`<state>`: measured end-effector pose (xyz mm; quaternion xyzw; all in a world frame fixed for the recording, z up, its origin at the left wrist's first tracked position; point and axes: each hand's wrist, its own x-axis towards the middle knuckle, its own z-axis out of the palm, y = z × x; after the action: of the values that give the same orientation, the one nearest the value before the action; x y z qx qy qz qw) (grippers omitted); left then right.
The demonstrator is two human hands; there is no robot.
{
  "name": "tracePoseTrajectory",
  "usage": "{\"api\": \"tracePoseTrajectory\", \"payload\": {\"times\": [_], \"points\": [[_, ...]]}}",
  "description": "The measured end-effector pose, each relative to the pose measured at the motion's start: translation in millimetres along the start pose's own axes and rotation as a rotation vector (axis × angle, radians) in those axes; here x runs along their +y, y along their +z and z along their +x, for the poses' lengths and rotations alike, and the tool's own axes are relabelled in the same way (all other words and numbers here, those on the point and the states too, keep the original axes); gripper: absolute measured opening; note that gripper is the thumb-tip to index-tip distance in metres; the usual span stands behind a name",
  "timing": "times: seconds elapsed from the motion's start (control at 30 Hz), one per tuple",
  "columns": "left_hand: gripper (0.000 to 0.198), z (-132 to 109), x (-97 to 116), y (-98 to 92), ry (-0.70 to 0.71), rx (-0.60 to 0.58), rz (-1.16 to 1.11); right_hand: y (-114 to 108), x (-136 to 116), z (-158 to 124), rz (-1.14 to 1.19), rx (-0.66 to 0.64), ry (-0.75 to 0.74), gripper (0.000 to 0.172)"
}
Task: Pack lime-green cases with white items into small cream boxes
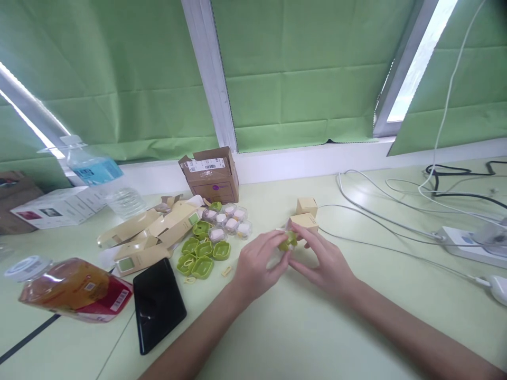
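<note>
Between my two hands is a small green case (291,241), partly hidden by the fingers. My left hand (257,264) closes on its left side with thumb and fingers. On its right side, the fingertips of my right hand (327,261) pinch it. Just behind the hands sit two small beige boxes (307,205). To the left lie several open green cases (203,267), some with a pale yellow loop on or near them. Behind those is a group of clear round containers (231,225) with whitish contents.
Opened beige cartons (154,232), a black tablet (158,306), a juice bottle (75,290) and a water bottle (103,177) are on the left. A cardboard box (212,177) stands at the back. White cables (380,211) and a power strip (471,245) lie at right.
</note>
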<state>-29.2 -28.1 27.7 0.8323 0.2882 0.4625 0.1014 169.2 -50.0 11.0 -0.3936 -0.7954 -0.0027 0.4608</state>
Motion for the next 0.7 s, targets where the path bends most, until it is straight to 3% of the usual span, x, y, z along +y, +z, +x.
{"api": "tracePoseTrajectory", "payload": {"times": [0.13,0.27,0.43,0.7], "points": [[0.038,-5.1,6.7,5.4,0.039,-0.005,0.04,0.7,-3.3,1.4,-0.006,0.066,-0.043,0.057],[0.039,-1.4,7.4,4.4,-0.196,0.129,-0.147,-1.8,-1.5,1.9,0.041,0.072,-0.022,0.06],[0.022,6.8,6.3,2.1,-0.469,0.09,-0.348,-1.4,-0.5,-0.3,0.118,0.03,-0.034,0.061],[0.019,7.9,1.3,0.7,-0.477,0.049,-0.489,-2.7,-3.8,0.4,0.149,0.051,-0.05,0.061]]}}
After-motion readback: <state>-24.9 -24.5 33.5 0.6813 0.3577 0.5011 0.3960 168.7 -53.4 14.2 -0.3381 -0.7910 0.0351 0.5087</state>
